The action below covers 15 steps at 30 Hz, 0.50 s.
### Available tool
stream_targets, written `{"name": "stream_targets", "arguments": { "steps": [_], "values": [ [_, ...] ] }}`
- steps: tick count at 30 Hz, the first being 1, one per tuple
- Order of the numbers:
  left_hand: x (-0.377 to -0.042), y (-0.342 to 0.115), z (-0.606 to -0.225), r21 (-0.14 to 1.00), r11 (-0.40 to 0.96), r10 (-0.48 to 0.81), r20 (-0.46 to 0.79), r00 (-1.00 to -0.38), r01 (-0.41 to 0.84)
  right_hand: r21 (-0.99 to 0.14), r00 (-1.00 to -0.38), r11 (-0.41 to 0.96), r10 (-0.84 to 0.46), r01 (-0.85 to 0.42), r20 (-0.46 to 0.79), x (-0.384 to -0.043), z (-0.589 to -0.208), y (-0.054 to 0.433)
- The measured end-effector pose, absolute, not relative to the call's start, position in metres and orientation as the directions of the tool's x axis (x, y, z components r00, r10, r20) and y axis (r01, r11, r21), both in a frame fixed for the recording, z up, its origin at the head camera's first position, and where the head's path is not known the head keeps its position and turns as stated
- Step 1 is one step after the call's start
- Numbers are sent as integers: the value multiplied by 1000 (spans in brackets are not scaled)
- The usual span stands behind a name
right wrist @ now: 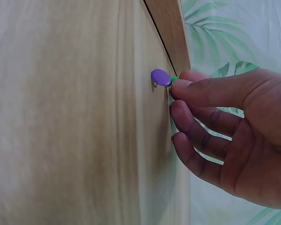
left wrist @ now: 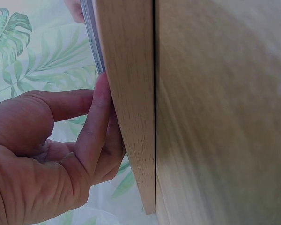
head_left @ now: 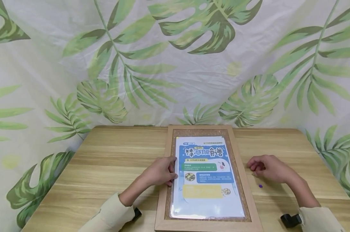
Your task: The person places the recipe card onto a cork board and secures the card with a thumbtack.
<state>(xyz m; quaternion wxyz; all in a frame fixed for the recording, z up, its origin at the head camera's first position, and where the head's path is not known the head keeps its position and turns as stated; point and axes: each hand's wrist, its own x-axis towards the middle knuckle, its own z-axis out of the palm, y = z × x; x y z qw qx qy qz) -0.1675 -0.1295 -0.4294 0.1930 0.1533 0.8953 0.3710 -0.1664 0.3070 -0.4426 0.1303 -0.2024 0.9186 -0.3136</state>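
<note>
A printed poster (head_left: 205, 206) in a shiny clear sleeve lies on a cork board (head_left: 198, 132) with a wooden frame (head_left: 244, 180). My left hand (head_left: 163, 170) rests at the poster's left edge, thumb and index fingertips on it. From the left wrist view, that hand's fingertips (left wrist: 101, 86) lie along the inner side of the frame. To the right of the board, my right hand (head_left: 269, 167) pinches a green thumbtack (right wrist: 173, 79) between thumb and index finger, low over the table. Close beside it on the tabletop is a purple thumbtack (head_left: 260, 186), its metal point showing in the right wrist view.
The wooden table (head_left: 119, 145) extends to both sides of the board. Behind it hangs a leaf-patterned cloth (head_left: 198, 80). A small yellow spot (head_left: 177, 138) shows at the poster's top left corner. Black wrist devices (head_left: 290, 220) poke out by the sleeves.
</note>
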Motion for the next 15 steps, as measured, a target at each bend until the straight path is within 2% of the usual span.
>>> {"name": "stream_targets", "arguments": {
  "steps": [15],
  "values": [
    [-168, -130, -427, 722, 681, 416, -245, -876, 122, -653, -873, 696, -476, -298, -109, -158, -442, 299]
  ]
}}
